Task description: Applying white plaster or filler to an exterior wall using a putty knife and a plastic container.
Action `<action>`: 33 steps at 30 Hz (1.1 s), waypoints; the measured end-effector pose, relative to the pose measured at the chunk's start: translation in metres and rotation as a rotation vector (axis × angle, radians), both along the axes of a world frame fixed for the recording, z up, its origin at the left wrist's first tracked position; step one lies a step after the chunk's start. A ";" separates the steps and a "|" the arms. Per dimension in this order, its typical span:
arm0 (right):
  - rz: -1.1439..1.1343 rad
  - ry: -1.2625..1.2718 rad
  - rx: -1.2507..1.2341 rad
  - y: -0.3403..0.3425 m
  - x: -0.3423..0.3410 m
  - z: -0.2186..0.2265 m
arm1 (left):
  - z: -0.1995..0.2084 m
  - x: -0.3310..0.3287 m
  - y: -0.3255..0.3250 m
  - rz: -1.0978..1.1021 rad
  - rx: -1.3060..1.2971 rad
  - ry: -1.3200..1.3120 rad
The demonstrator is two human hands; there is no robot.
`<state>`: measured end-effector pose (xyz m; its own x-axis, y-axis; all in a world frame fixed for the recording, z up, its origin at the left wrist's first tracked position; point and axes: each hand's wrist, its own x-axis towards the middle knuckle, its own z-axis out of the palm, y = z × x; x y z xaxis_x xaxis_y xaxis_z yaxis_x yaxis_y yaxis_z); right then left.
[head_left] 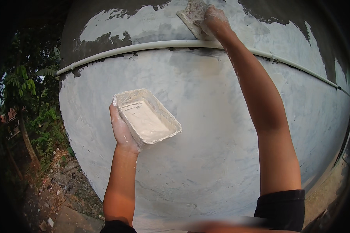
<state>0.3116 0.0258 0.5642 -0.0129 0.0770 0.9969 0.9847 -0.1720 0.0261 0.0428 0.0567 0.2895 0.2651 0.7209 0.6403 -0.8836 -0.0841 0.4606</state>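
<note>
My left hand (123,130) holds a rectangular plastic tub (165,112) from its left side and underneath, tilted so that its inside shows. Wet white plaster (146,120) covers its bottom, and more is smeared on its walls and rim. High on the wall, above the pipe, my right hand (217,21) is closed round a plaster-caked trowel (193,17). The trowel's broad blade lies at or very near the wall; whether it touches I cannot tell. White smears mark both hands.
A white pipe (155,45) runs across the wall (206,128), which is coated white with bare dark grey cement (76,29) along the upper edges. Trees and plants (46,124) stand at the left, above stony ground (68,182). A pale strip of ground (326,186) shows at lower right.
</note>
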 end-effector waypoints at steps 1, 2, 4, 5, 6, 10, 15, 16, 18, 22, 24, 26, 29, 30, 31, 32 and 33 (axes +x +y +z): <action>-0.019 0.028 0.023 -0.010 0.013 0.002 | -0.001 0.000 0.001 0.002 -0.005 -0.019; -0.039 0.055 0.035 -0.021 0.029 -0.002 | -0.007 0.003 0.000 0.003 -0.022 -0.037; -0.188 0.012 0.059 -0.048 0.075 0.007 | -0.009 0.009 -0.004 -0.014 -0.049 -0.027; -0.236 0.031 0.096 -0.058 0.065 -0.002 | -0.013 0.005 -0.003 0.016 -0.081 -0.028; -0.283 0.051 0.133 -0.075 0.051 -0.013 | -0.019 -0.001 -0.002 0.027 -0.098 -0.033; -0.348 -0.136 0.219 -0.107 0.050 -0.053 | -0.042 -0.024 -0.009 -0.007 -0.082 -0.082; 0.323 0.062 0.021 -0.125 -0.019 -0.167 | -0.086 -0.039 -0.014 -0.001 -0.153 -0.118; 0.499 0.090 -0.039 -0.123 -0.039 -0.193 | -0.095 -0.047 -0.019 0.078 -0.164 -0.141; 0.812 0.158 -0.170 -0.124 -0.064 -0.243 | -0.111 -0.053 -0.034 0.174 -0.207 -0.156; 1.052 0.538 -0.441 -0.105 -0.094 -0.338 | -0.152 -0.046 -0.037 0.205 -0.246 -0.153; 1.227 0.682 -0.492 -0.099 -0.104 -0.376 | -0.168 -0.053 -0.050 0.278 -0.248 -0.149; 1.334 0.854 -0.520 -0.101 -0.118 -0.402 | -0.189 -0.057 -0.052 0.333 -0.269 -0.134; 1.442 1.094 -0.541 -0.089 -0.132 -0.433 | -0.220 -0.070 -0.044 0.414 -0.295 -0.075; 1.440 1.166 -0.528 -0.086 -0.133 -0.441 | -0.224 -0.071 -0.044 0.426 -0.309 -0.071; 1.442 1.177 -0.544 -0.084 -0.133 -0.446 | -0.227 -0.072 -0.044 0.383 -0.364 -0.155; 1.447 1.202 -0.568 -0.081 -0.134 -0.452 | -0.229 -0.073 -0.045 0.341 -0.419 -0.239; 1.451 1.227 -0.591 -0.078 -0.135 -0.456 | -0.231 -0.072 -0.047 0.355 -0.431 -0.237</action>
